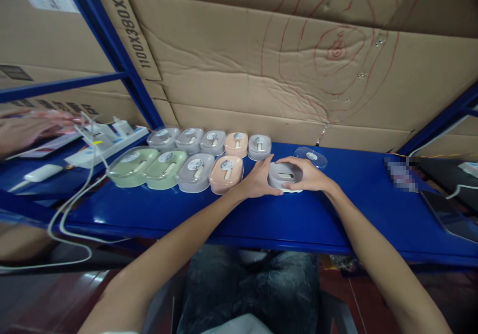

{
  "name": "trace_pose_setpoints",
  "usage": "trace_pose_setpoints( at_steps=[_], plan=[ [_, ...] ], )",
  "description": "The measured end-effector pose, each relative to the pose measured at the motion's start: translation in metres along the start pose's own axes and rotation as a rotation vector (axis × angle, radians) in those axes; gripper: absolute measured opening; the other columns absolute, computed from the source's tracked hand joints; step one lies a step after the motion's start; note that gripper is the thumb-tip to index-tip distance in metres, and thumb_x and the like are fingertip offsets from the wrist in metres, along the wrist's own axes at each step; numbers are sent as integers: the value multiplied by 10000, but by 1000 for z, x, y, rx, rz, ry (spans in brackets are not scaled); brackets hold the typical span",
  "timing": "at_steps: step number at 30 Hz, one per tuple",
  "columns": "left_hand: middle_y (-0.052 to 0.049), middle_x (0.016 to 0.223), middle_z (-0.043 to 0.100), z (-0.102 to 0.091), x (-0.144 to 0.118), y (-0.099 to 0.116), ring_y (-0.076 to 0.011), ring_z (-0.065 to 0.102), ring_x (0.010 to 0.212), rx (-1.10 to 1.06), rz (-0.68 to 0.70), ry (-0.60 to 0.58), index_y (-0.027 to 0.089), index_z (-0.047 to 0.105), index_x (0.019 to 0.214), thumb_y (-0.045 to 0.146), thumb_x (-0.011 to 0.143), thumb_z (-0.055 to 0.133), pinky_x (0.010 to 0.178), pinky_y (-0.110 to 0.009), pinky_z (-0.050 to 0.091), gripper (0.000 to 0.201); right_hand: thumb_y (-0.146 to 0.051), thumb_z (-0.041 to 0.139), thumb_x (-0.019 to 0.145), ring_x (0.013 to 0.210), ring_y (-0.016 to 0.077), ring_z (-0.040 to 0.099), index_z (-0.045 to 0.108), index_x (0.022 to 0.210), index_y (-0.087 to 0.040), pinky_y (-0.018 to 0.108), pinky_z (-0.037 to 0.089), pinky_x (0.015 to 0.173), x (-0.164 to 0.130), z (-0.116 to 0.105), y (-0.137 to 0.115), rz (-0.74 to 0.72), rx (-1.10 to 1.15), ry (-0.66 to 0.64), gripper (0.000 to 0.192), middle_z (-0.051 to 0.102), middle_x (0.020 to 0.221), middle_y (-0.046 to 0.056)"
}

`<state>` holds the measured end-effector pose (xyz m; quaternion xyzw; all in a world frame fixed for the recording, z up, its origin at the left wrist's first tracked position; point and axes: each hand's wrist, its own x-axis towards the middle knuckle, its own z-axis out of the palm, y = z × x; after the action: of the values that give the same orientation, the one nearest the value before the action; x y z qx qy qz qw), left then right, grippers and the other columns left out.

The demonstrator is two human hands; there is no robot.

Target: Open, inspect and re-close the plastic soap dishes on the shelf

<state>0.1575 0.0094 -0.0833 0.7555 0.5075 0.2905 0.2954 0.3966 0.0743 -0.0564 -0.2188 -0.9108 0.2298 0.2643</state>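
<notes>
A grey rounded plastic box (284, 173) with a pale slot-shaped piece on top sits on the blue table between my hands. My left hand (259, 178) curves around its left side, thumb at the near edge. From the right, my right hand (309, 173) grips it, fingers over the far rim and thumb at the front. Something white shows beneath the box's near edge. Just behind my right hand lies a clear lid (310, 157) with a round sticker. Beside my left hand stands a peach box (226, 173) with a clear, stickered lid.
Two rows of similar lidded boxes, including a green box (165, 169) and a grey box (259, 147), stand to the left. Beyond them are white cables, a power strip (108, 145) and another person's hand (33, 130). A dark flat device (450, 214) lies at right.
</notes>
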Motion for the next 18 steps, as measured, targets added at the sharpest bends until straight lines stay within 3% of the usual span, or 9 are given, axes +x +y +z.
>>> trace_pose_setpoints(
  at_steps=[10, 18],
  plan=[
    [-254, 1795, 242, 0, 0, 4, -481, 173, 1681, 42, 5, -10, 154, 196, 1734, 553, 658, 941, 1345, -671, 223, 1369, -431, 918, 760, 1202, 339, 742, 698, 1382, -260, 510, 583, 1068, 0, -1, 1, 14, -17, -34, 682, 767, 1348, 103],
    [-224, 1781, 297, -2, -3, 7, -483, 206, 1672, 39, -9, -20, 207, 220, 1736, 545, 679, 932, 1326, -667, 269, 1319, -442, 937, 766, 1269, 340, 727, 704, 1406, -290, 518, 566, 1120, 0, -2, 2, 35, 29, -64, 698, 752, 1405, 93]
  ],
)
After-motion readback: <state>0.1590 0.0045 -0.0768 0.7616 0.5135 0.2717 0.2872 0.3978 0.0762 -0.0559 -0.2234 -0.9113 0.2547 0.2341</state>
